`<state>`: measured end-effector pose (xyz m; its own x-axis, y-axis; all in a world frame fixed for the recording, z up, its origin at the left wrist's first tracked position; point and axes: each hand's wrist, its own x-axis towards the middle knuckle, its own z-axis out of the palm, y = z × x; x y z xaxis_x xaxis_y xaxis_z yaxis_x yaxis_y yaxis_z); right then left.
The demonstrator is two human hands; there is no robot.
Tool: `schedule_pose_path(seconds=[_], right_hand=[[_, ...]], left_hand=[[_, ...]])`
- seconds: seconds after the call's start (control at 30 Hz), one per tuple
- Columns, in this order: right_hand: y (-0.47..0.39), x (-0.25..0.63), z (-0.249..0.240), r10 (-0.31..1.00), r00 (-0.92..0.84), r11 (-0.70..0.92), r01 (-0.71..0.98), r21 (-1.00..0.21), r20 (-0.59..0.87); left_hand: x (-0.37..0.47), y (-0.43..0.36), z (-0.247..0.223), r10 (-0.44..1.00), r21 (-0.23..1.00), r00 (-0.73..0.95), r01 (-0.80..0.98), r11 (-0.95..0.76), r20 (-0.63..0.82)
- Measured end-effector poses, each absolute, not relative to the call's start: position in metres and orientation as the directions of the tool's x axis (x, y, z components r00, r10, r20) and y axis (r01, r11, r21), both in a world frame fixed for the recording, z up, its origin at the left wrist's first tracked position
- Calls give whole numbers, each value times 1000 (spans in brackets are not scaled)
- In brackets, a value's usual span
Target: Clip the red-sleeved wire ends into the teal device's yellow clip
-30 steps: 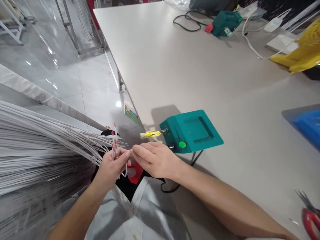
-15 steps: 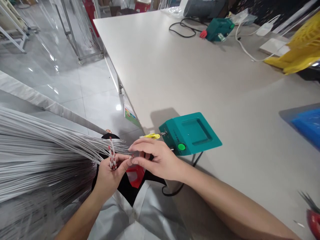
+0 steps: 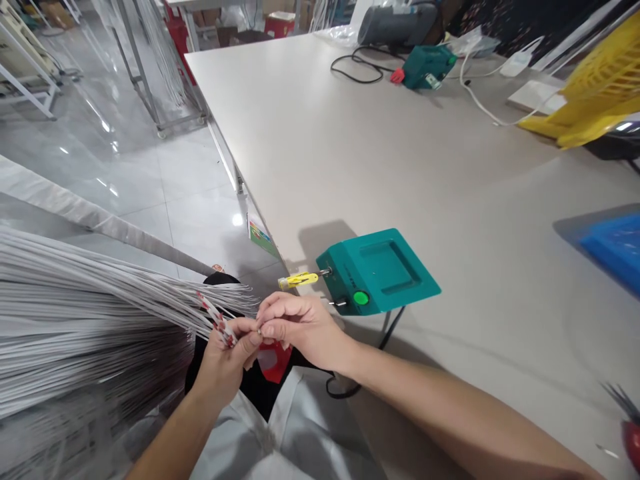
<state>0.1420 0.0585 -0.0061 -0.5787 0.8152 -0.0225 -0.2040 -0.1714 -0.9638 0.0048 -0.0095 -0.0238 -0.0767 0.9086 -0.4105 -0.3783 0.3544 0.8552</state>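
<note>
My left hand point(image 3: 223, 360) is closed around a small bunch of white-and-red strands point(image 3: 214, 312), which stick up between thumb and fingers. Its thumb and forefinger meet the fingertips of my right hand point(image 3: 313, 333), which is closed in a pinch. A tiny thing shows between the fingertips, too small to name. Just left of the hands, a thick bundle of white wires point(image 3: 100, 293) reaches in, its ends close to my left hand. Beyond my right hand, at the table edge, sits a green tester-like box point(image 3: 347, 273) with a green button and a yellow clip-like piece point(image 3: 300, 280) attached.
The pale table point(image 3: 320, 147) stretches away to the right. On it are a second green box point(image 3: 425, 67), a yellow plastic fan-like object point(image 3: 595, 93), a blue item point(image 3: 615, 247) and a grey motor-like cylinder point(image 3: 395, 25). Below the hands is something red point(image 3: 275, 363).
My right hand has drawn in and lowered, its raised fingers now curled into a pinch against the left fingertips. The strands in my left hand lean further left. The view has shifted slightly.
</note>
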Motion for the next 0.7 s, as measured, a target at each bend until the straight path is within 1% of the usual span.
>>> schedule_pose_path(seconds=[0.07, 0.13, 0.2, 0.23, 0.33, 0.4, 0.5, 0.6, 0.7], right_hand=[[57, 142, -7, 856, -514, -37, -160, -986, 51], [56, 145, -6, 862, -472, 183, -48, -982, 184], [56, 147, -6, 816, -493, 381, 68, -922, 301], [57, 149, -6, 785, -520, 455, 114, -883, 337], [59, 152, -8, 709, -598, 589, 213, -780, 373], [61, 152, -9, 673, -638, 636, 242, -733, 373], [62, 151, -9, 648, -653, 661, 227, -715, 392], [61, 149, -9, 682, -615, 612, 184, -769, 395], [59, 147, -8, 761, -558, 515, 209, -831, 332]], left_hand=[[10, -9, -25, 908, 839, -97, -432, 331, -408], [12, -8, -26, 908, 841, -107, -434, 324, -405], [12, -9, -26, 907, 856, -114, -394, 334, -406], [11, -10, -27, 906, 867, -114, -362, 343, -407], [9, -11, -28, 908, 897, -109, -245, 369, -404], [7, -12, -28, 914, 911, -105, -187, 368, -391], [7, -13, -28, 920, 921, -121, -174, 350, -372], [9, -14, -28, 905, 904, -151, -230, 360, -398], [9, -15, -28, 889, 882, -179, -311, 354, -421]])
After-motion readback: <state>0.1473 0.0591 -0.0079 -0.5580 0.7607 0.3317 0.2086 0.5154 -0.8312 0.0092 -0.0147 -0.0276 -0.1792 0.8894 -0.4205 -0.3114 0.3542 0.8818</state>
